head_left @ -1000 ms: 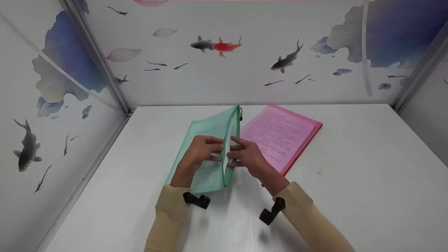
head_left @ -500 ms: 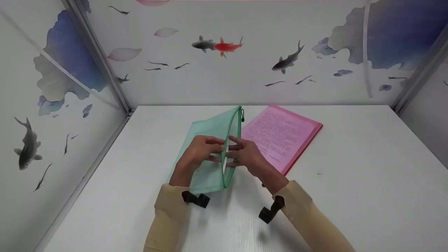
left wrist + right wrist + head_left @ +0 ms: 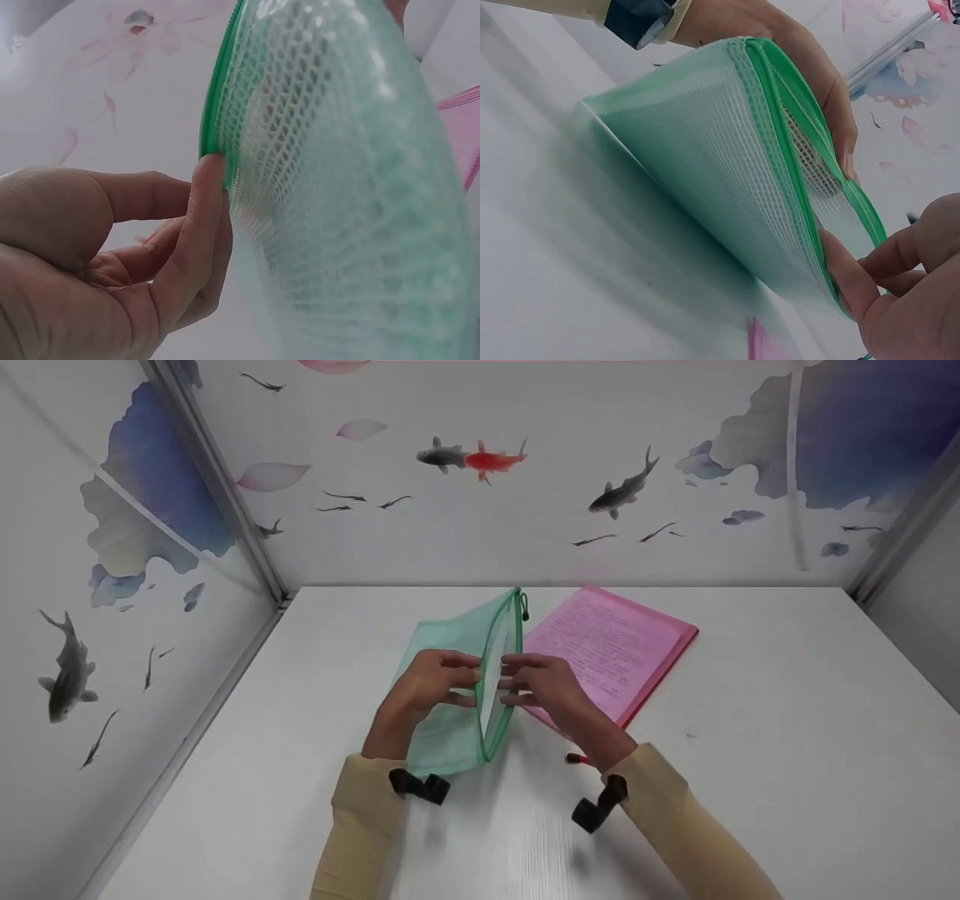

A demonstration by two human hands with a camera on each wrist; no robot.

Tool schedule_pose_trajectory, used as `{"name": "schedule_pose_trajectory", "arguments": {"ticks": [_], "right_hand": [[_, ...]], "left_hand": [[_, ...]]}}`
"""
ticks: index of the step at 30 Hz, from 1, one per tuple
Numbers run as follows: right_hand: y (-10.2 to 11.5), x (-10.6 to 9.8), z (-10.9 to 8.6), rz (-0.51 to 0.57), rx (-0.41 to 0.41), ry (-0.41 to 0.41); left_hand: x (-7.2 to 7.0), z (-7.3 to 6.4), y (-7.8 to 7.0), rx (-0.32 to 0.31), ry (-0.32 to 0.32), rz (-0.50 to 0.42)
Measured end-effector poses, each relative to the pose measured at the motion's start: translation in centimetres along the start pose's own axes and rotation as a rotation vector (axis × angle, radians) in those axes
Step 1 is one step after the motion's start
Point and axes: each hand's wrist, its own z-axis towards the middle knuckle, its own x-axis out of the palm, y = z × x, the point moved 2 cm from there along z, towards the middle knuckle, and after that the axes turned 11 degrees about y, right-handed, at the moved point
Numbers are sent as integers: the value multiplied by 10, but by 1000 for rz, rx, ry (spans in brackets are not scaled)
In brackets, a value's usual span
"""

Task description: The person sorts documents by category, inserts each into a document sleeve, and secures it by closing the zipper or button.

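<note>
A pale green mesh zipper pouch point(image 3: 450, 750) is propped up with its green-edged mouth spread apart. My left hand point(image 3: 424, 686) pinches the left edge of that mouth; in the left wrist view, its thumb and fingers point(image 3: 206, 217) meet at the green zipper strip. At the opposite edge, my right hand point(image 3: 551, 682) grips the rim with its fingertips reaching into the opening. The right wrist view has its fingers point(image 3: 847, 277) curled at that edge. White shows inside the mouth in the head view. A dark green zipper pull point(image 3: 525, 607) hangs at the far end.
A pink pouch point(image 3: 592, 634) with a printed sheet and red edge lies behind and right of the green one. A small red piece with a dark tip point(image 3: 576, 759) shows by my right wrist. White panels point(image 3: 480, 540) with painted fish enclose the white table point(image 3: 787, 720).
My right hand has moved a little to the right, drawing its edge along, and the pouch's mouth is wider. The left hand has stayed nearly still. The small red piece shows more.
</note>
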Motion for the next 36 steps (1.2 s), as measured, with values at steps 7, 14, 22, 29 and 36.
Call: {"name": "schedule_pose_trajectory", "arguments": {"ticks": [7, 14, 22, 29, 36], "right_hand": [[5, -12, 8, -37, -3, -12], [15, -24, 22, -97, 20, -38], [34, -36, 45, -192, -81, -135], [33, -52, 67, -305, -195, -269], [32, -70, 76, -386, -203, -239]], "left_hand": [[-2, -4, -3, 7, -9, 30], [-3, -6, -2, 1, -14, 34], [-4, -7, -6, 5, -14, 45], [-6, -8, -5, 15, -1, 56], [-6, -10, -7, 23, -10, 57]]}}
